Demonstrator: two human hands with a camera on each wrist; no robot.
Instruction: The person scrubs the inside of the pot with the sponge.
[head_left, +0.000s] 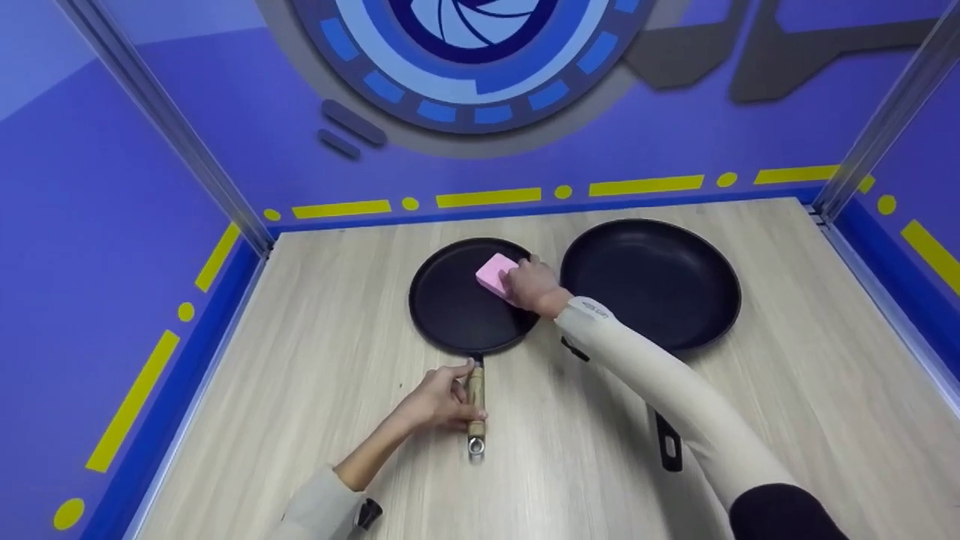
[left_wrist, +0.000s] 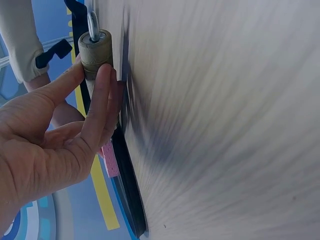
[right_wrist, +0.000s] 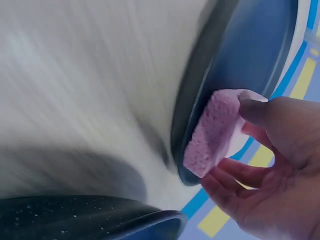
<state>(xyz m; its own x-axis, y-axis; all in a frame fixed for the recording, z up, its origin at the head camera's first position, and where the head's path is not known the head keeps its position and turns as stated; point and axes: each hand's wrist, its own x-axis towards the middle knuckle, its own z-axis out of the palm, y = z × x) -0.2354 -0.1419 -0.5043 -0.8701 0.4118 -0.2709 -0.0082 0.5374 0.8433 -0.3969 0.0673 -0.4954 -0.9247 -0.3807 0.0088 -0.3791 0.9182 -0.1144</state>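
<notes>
A flat black pan (head_left: pixel 450 307) with a shallow rim lies on the wooden table, its wooden handle (head_left: pixel 477 390) pointing toward me. My left hand (head_left: pixel 439 399) grips that handle, thumb on one side and fingers on the other; in the left wrist view the handle's end (left_wrist: pixel 96 50) carries a metal ring. My right hand (head_left: pixel 534 286) pinches a pink sponge (head_left: pixel 495 274) against the inside of the pan, right of its middle. In the right wrist view the sponge (right_wrist: pixel 212 132) sits at the pan's edge, held between thumb and fingers.
A larger, deeper black frying pan (head_left: pixel 645 285) stands close on the right, under my right forearm, its black handle (head_left: pixel 670 442) reaching toward me. Blue-purple panels (head_left: pixel 480 172) with yellow marks wall the table (head_left: pixel 337 315) at the back and sides.
</notes>
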